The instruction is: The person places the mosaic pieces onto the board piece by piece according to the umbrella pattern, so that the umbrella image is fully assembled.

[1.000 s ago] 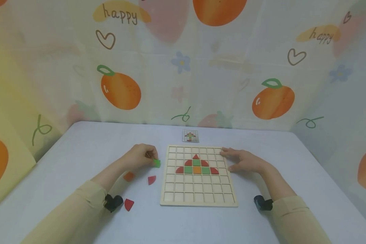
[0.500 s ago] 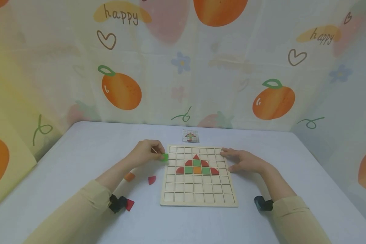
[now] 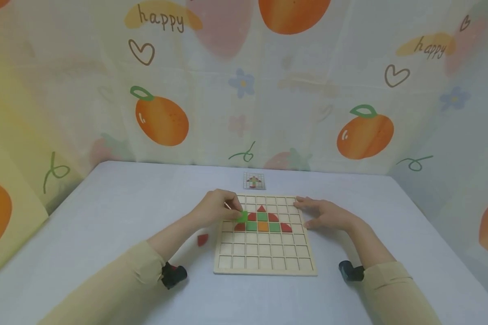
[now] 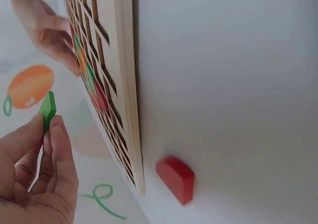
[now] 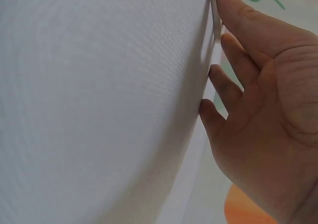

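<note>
My left hand (image 3: 215,209) pinches a green square tile (image 3: 242,217) between thumb and fingers, above the left part of the wooden grid board (image 3: 265,272). In the left wrist view the green tile (image 4: 48,107) is tilted and apart from the board. On the board, a red triangle tile (image 3: 261,209) tops rows of green squares and red quarter-round tiles (image 3: 286,227), with one orange square (image 3: 263,226) in the lower row. My right hand (image 3: 327,213) rests at the board's right edge, fingers extended; the right wrist view shows its palm (image 5: 263,134).
A red quarter-round tile (image 3: 202,239) lies on the white table (image 3: 118,203), left of the board. Beyond the board lies a small pattern card (image 3: 254,181). A printed curtain (image 3: 211,113) stands behind the table. My left forearm and wrist camera (image 3: 174,275) cover part of the tabletop.
My left hand has carried the green square tile rightward from beside the board to over its left cells. The left forearm now hides the orange piece on the table. The right hand stays put.
</note>
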Demonstrator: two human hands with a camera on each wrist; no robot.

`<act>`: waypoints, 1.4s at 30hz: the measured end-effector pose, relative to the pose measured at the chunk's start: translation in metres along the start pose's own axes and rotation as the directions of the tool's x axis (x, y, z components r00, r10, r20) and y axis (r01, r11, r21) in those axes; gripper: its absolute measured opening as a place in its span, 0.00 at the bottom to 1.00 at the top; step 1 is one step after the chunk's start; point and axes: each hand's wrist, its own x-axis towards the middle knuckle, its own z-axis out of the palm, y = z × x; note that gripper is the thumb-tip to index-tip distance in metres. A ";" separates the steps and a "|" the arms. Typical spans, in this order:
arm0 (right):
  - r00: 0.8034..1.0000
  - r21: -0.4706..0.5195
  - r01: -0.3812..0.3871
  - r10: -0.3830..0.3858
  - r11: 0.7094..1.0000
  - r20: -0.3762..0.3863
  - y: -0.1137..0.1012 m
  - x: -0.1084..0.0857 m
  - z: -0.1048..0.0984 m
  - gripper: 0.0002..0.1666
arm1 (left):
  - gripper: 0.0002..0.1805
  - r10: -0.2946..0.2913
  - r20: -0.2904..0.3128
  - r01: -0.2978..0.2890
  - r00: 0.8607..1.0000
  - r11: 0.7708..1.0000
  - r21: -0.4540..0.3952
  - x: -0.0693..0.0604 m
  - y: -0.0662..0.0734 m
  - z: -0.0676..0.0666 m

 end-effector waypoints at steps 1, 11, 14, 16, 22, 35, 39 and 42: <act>1.000 -0.001 0.000 0.000 1.000 -0.001 0.000 0.000 0.000 0.39 | 0.03 -0.008 0.001 0.008 1.000 1.000 -0.006 0.001 0.002 0.002; 1.000 -0.004 -0.012 0.012 1.000 0.002 -0.002 0.000 0.001 0.39 | 0.02 0.040 0.032 -0.040 0.999 0.999 0.019 0.008 0.017 0.028; 1.000 -0.004 -0.005 0.005 1.000 0.000 -0.003 -0.001 0.001 0.39 | 0.03 0.059 0.058 -0.060 0.997 0.998 0.029 0.010 0.020 0.036; 1.000 0.001 -0.004 0.004 1.000 0.000 -0.003 -0.001 0.001 0.39 | 0.03 0.065 0.081 -0.068 0.995 0.997 0.027 0.011 0.021 0.042; 1.000 0.000 0.009 -0.009 1.000 -0.004 0.000 -0.001 0.000 0.39 | 0.02 0.074 0.118 -0.079 0.990 0.996 0.036 0.012 0.020 0.055; 1.000 0.005 0.014 -0.014 1.000 -0.002 0.002 0.000 0.001 0.39 | 0.04 0.078 0.111 -0.088 0.991 0.993 0.083 0.010 0.023 0.060; 1.000 0.008 0.014 -0.014 1.000 -0.003 0.002 0.000 0.001 0.39 | 0.03 0.074 0.112 -0.084 0.991 0.992 0.089 0.010 0.023 0.060; 1.000 0.003 0.013 -0.013 1.000 -0.004 0.002 0.000 0.001 0.39 | 0.03 0.076 0.116 -0.087 0.990 0.992 0.097 0.010 0.021 0.060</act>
